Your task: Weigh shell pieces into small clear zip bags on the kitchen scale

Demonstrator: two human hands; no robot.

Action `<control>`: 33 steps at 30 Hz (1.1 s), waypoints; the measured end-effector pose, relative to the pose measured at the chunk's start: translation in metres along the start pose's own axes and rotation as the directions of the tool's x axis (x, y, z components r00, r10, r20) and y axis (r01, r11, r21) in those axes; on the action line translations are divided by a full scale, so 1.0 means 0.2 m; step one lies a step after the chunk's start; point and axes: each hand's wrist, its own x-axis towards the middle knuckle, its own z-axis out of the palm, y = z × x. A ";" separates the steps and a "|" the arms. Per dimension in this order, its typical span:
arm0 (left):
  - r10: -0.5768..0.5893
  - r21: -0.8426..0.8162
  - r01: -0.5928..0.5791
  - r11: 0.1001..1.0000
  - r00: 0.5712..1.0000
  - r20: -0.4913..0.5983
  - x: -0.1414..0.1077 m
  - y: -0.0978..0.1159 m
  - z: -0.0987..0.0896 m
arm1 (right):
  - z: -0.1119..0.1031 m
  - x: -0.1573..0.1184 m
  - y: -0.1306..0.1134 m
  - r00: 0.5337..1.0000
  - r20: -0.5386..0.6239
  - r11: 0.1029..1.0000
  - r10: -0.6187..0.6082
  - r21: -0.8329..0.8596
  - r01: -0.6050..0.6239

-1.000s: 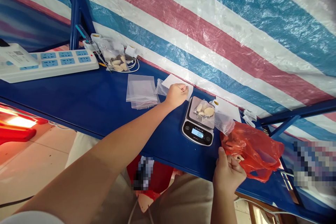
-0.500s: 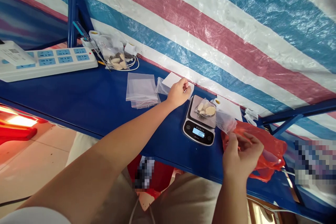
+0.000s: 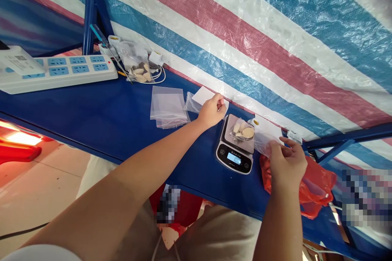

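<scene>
On the digital kitchen scale [image 3: 235,159] lies a clear plastic bag [image 3: 263,140] holding several pale, flat slices [image 3: 244,131]. The bag's loose end stretches right, off the weighing plate, up to my right hand [image 3: 288,161]. That hand has its thumb and fingers apart, with the thumb beside the bag's end; whether they touch is unclear. The display is lit, but its digits are blurred. Left of the scale, my left hand [image 3: 211,111] hovers over a white paper sheet [image 3: 203,94]. Its fingers are curled in, and nothing shows in them.
A stack of empty zip bags [image 3: 168,104] lies left of my left hand. Farther left are another bag of slices [image 3: 142,71] and a power strip [image 3: 82,65]. A red plastic bag [image 3: 318,179] is beneath and beyond my right hand. Striped sheeting [image 3: 214,28] backs the blue table [image 3: 122,126].
My right hand has risen slightly toward the bag's loose end. My left hand keeps its curled pose above the paper. The whole view has shifted a little.
</scene>
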 end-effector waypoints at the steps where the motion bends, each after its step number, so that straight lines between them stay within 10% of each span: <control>1: -0.001 0.000 0.001 1.000 1.000 0.002 0.00 0.00 0.00 | 0.01 0.01 -0.02 0.999 -0.005 0.999 -0.041 0.026 0.041; 18: -0.018 0.000 0.018 1.000 0.999 0.048 0.00 0.01 -0.01 | -0.10 0.00 -0.21 0.854 0.269 0.772 -0.445 -0.367 0.518; 26: -0.020 -0.004 0.021 1.000 0.998 0.059 0.00 0.01 0.00 | -0.20 -0.04 -0.36 0.962 0.051 0.925 -0.269 -0.265 0.272; 33: -0.026 -0.002 0.027 1.000 0.998 0.063 0.00 0.01 0.00 | -0.33 -0.08 -0.46 0.964 0.139 0.917 -0.228 -0.301 0.261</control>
